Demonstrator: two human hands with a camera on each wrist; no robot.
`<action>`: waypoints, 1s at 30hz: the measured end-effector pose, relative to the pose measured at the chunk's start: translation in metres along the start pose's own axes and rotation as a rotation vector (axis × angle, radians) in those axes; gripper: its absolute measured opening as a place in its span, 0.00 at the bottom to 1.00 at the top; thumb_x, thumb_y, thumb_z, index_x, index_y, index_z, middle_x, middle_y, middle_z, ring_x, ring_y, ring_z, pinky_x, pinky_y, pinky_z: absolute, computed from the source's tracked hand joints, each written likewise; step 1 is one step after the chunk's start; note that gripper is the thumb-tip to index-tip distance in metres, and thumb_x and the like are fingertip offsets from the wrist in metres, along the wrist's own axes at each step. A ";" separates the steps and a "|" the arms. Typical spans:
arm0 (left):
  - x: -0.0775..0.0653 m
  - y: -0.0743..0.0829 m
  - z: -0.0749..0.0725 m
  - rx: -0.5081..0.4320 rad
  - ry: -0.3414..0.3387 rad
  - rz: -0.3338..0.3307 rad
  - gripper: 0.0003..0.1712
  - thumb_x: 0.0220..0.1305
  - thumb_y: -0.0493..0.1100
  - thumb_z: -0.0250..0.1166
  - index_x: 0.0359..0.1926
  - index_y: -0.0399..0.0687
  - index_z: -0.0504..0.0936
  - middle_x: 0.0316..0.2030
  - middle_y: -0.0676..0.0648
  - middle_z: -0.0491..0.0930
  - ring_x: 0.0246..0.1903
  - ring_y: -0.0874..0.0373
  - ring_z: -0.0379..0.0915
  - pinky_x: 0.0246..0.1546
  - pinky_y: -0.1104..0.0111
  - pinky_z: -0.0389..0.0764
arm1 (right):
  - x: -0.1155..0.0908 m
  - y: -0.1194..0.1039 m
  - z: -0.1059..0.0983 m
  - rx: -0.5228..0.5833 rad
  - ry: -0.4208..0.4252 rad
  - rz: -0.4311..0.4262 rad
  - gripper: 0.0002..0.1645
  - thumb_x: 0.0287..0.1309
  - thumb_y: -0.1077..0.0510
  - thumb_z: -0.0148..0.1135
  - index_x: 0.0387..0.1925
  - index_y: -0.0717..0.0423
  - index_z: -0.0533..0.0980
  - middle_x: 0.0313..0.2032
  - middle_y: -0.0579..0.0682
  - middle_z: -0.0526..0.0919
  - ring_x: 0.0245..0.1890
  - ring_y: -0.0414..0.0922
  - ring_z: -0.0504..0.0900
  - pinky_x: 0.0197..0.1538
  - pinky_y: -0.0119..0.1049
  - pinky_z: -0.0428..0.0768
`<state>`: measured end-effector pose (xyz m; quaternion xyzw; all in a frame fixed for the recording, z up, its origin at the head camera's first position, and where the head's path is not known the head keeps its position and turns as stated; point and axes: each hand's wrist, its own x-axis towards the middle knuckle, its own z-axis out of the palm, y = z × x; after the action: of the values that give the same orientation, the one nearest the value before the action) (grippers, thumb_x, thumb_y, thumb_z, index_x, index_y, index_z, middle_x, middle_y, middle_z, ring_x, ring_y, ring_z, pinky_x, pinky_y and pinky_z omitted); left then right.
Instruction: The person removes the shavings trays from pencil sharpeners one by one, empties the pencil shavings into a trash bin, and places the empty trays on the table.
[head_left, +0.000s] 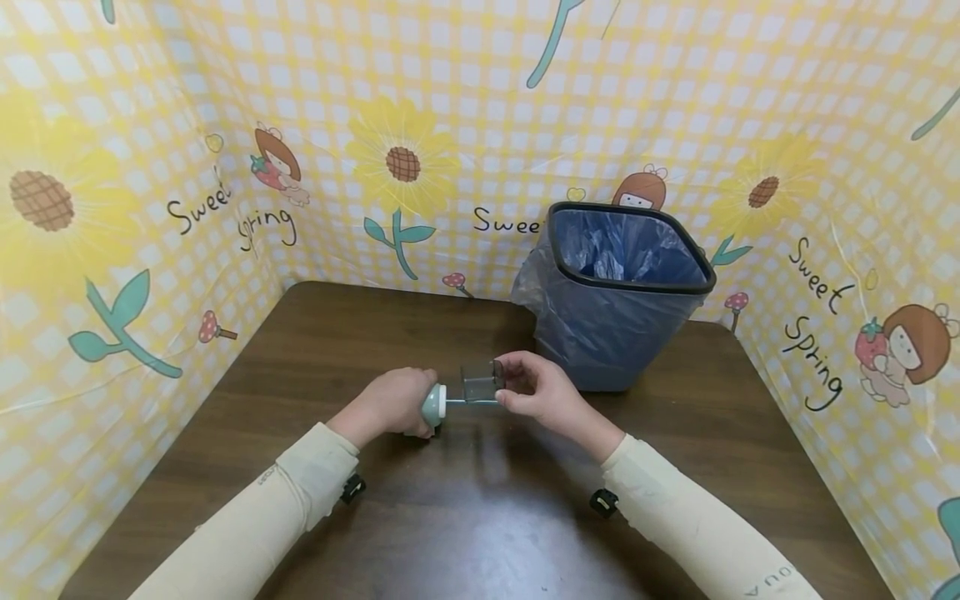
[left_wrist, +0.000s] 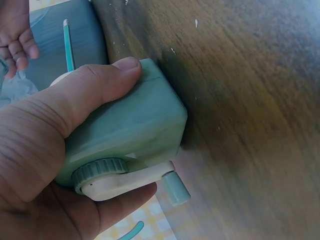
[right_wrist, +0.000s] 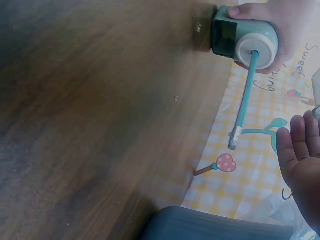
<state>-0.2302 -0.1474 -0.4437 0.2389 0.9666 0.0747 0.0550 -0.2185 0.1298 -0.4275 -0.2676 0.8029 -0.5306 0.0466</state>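
My left hand grips a green hand-crank pencil sharpener, thumb over its side. The sharpener's pale crank arm, with a green knob, is at the end nearer the left wrist camera. A teal pencil sticks out of the round white opening, its eraser end outward. Dark open space shows in the sharpener's body beside that opening. My right hand holds a small see-through grey drawer between thumb and fingers, just above the pencil in the head view and apart from the sharpener.
A blue wastebasket lined with a clear bag stands at the back right of the brown wooden table. Small pale specks lie on the tabletop. Yellow checked sheeting surrounds the table's back and sides.
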 end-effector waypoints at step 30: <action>0.000 0.000 0.000 0.005 -0.017 -0.003 0.35 0.38 0.52 0.86 0.44 0.45 0.77 0.33 0.50 0.80 0.32 0.55 0.76 0.36 0.57 0.82 | -0.008 0.008 0.010 -0.007 -0.031 0.042 0.27 0.57 0.66 0.72 0.58 0.64 0.76 0.53 0.61 0.83 0.52 0.58 0.81 0.55 0.58 0.79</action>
<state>-0.2300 -0.1475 -0.4433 0.2380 0.9667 0.0705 0.0625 -0.2113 0.1277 -0.4405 -0.2589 0.8094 -0.5226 0.0691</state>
